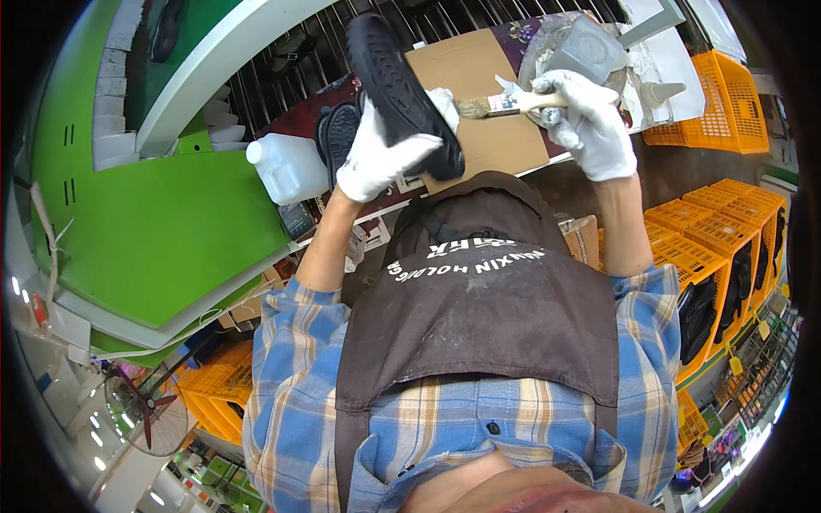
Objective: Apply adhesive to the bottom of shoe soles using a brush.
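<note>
My left hand, in a white glove, grips a black shoe sole and holds it tilted above the workbench. A brush with a pale wooden handle and worn bristles is in my gloved right hand, its bristles pointing left and just short of the sole's lower end. Behind the right hand sits a round grey glue pot. A brown sheet of cardboard lies flat under both hands.
A white plastic jug stands left of the left hand, with another black sole beside it. A green machine housing fills the left. Orange crates holding black soles stack at the right. A fan stands lower left.
</note>
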Available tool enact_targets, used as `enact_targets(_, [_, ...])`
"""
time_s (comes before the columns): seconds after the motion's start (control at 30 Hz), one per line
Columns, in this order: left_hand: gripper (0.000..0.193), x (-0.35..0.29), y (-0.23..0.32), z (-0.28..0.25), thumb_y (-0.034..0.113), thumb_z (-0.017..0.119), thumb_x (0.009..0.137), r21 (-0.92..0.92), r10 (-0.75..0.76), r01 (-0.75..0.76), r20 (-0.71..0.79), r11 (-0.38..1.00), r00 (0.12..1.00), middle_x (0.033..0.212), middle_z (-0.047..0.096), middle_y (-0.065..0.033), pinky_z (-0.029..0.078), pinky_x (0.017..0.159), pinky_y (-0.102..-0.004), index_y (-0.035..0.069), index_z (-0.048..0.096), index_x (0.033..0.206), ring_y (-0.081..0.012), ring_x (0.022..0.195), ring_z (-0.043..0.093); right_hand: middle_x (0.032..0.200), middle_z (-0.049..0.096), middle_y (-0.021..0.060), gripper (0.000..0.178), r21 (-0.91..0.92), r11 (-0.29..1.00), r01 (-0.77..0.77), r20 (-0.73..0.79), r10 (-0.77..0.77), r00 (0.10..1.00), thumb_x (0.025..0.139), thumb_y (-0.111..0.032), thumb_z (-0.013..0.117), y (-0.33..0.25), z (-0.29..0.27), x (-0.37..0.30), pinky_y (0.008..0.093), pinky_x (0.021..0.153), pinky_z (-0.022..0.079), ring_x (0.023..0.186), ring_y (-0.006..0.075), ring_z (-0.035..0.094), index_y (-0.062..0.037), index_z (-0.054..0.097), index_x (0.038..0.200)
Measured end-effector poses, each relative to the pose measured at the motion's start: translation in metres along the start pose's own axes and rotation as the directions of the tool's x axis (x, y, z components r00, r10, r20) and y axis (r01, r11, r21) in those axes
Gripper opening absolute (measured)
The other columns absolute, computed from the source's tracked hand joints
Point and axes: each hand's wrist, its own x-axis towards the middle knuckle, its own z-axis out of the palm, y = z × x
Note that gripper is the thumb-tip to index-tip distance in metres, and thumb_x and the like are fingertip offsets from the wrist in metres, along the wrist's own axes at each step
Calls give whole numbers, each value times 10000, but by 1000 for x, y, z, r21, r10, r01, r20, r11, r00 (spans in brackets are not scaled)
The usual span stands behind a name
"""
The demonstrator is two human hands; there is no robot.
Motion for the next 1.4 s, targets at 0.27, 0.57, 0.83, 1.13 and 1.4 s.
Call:
enact_targets(0.27, [626,-14,-6,-23,487,367,937,-777,-488,572,404,262,773,864,628,-291,571,527,-473,-83,511,1155,-383,643,653,879,612,73,236,-644,476,599,612,-150,777,775,-12,664,-27,10,-2,307,744,462,809,216,567,-55,676,1007])
enact_targets(0.57, [421,-12,5,-10,311,469,937,-827,-521,498,314,261,794,933,644,-260,600,577,-379,-64,546,1111,-330,701,675,913,638,79,209,-658,524,541,561,-139,816,806,-33,657,-13,11,7,299,747,485,828,214,606,-57,670,1013])
enact_targets(0.83, [496,-13,-1,-11,398,434,946,-805,-596,534,301,259,744,918,650,-230,582,490,-413,-31,501,1185,-336,653,671,939,665,78,195,-822,427,377,345,-155,926,812,-47,658,-3,1,-1,282,788,493,850,180,636,-49,655,1006])
enact_targets(1.13, [522,-15,1,-1,353,494,943,-626,-512,524,222,578,830,1161,569,-102,513,841,-330,58,389,1360,-170,966,593,802,678,64,188,-809,564,165,19,-255,967,828,-152,675,21,18,-1,242,696,495,718,123,634,-6,667,946])
enact_targets(1.4, [613,-18,-10,0,240,524,922,-376,-370,380,101,845,924,1273,495,-64,446,895,-261,20,262,1431,-106,1020,535,663,639,26,274,-533,839,-106,-151,29,988,869,-295,642,13,35,5,178,460,442,492,66,582,-25,683,891])
